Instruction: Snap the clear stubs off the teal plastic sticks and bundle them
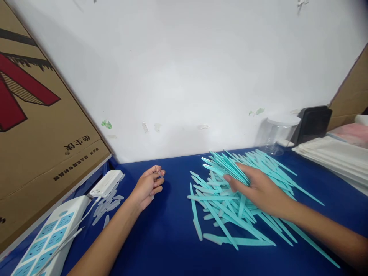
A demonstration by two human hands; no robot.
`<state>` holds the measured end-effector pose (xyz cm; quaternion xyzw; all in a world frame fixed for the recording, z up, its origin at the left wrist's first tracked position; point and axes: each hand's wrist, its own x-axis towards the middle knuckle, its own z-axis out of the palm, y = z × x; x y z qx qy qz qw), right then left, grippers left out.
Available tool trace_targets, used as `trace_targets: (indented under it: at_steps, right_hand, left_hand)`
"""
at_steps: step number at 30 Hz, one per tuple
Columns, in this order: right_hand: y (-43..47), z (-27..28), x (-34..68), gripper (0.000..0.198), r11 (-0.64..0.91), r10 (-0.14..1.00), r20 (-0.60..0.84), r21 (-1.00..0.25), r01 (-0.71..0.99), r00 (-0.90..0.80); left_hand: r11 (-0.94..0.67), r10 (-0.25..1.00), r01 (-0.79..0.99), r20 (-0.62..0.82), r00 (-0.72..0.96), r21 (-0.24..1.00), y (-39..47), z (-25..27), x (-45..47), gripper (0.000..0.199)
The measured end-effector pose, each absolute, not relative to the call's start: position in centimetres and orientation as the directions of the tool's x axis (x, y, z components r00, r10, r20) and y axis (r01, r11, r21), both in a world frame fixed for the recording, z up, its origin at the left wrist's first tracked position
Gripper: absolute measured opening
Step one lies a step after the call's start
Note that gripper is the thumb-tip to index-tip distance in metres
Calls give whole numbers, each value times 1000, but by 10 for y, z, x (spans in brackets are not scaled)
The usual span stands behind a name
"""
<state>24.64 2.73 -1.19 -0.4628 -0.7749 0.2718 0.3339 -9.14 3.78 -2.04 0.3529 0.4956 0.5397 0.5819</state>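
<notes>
My right hand (257,188) is closed round a bundle of turquoise eyebrow razors (227,166), their ends fanning out to the left. Under and behind it spreads a loose pile of the same eyebrow razors (230,214), several with pale translucent caps over the blade end. My left hand (149,186) is over the blue table, its fingers curled. Small translucent pieces that look like blade caps (161,175) show between its fingers; how many is hidden. More clear caps (107,203) lie scattered left of that hand.
A white power strip (64,226) and a white charger-like box (106,184) with a cable are at left, beside a large printed carton (43,115). Against the white wall at right stand a clear lidded jar (280,132), a black panel (313,120) and stacked white packaging (333,157).
</notes>
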Motion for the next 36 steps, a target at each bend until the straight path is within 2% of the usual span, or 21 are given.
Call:
trace_targets:
  at_steps: [5,13,21,29,36]
  right_hand:
    - [27,-9,247,35,403,902,239,-765,502,-359]
    - [25,-8,248,33,398,896,214,-773,493,-388]
    - [27,-10,249,30,363,905,168,-784,504,-391]
    - [25,-9,247,30,354,903,151,-793,496,-403]
    - [25,-9,249,27,354,898,141,-793,496,-416]
  left_hand:
    - [204,959,-299,-252,-130,932,38,-23,-88,28]
    - [182,980,-276,-197,-26,944,37,-22,-90,20]
    - [249,968,-161,-239,83,955,34,-20,-86,19]
    - [242,970,-69,-242,13,968,33,-19,-81,24]
    - [250,965,0,-250,79,968,33,-22,-82,22]
